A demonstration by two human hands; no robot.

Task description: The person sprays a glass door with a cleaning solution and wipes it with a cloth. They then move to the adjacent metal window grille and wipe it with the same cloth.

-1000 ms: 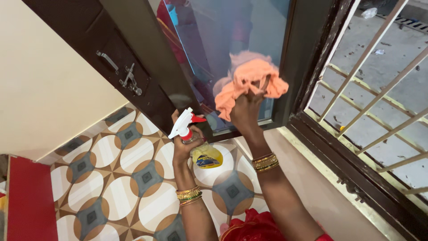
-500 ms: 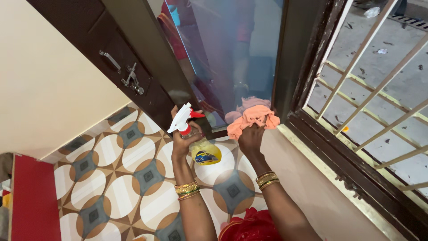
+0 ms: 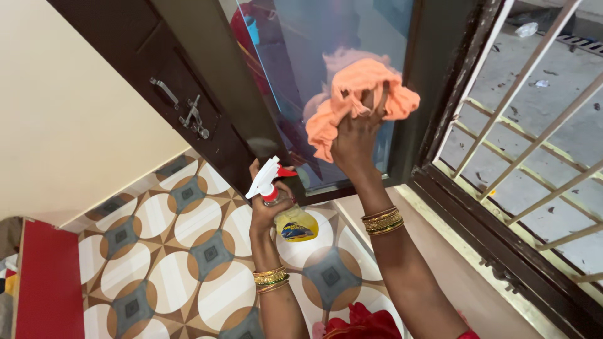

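Red garment: nearest to me, at the bottom edge, between my two forearms.

Bangles: gold bands on both wrists; the left set sits low in the frame, the right set higher, near the sill.

Left hand: clamped round the neck of the spray bottle, fingers closed, nozzle aimed up and to the left, away from the glass.

Spray bottle contents: yellow liquid, body hanging below my fist over the patterned floor tiles.

Right hand: raised, fingers bunched into the orange cloth, gripping it tight and pressing it on the glass pane.

Orange cloth, position: crumpled, on the lower right part of the pane, just beside the dark frame upright.

Step in hand, as I judge it: wiping the pane with the cloth; the sprayer is idle.

Next move calls for: firm, even pressure through the cloth and strokes reaching the corners by the frame; the bottle must stay upright and clear of the wiping arm.

Shutter latch: metal handle and catch on the dark wood left of the pane, untouched.

Window grille: pale bars, far right, with grey ground beyond.
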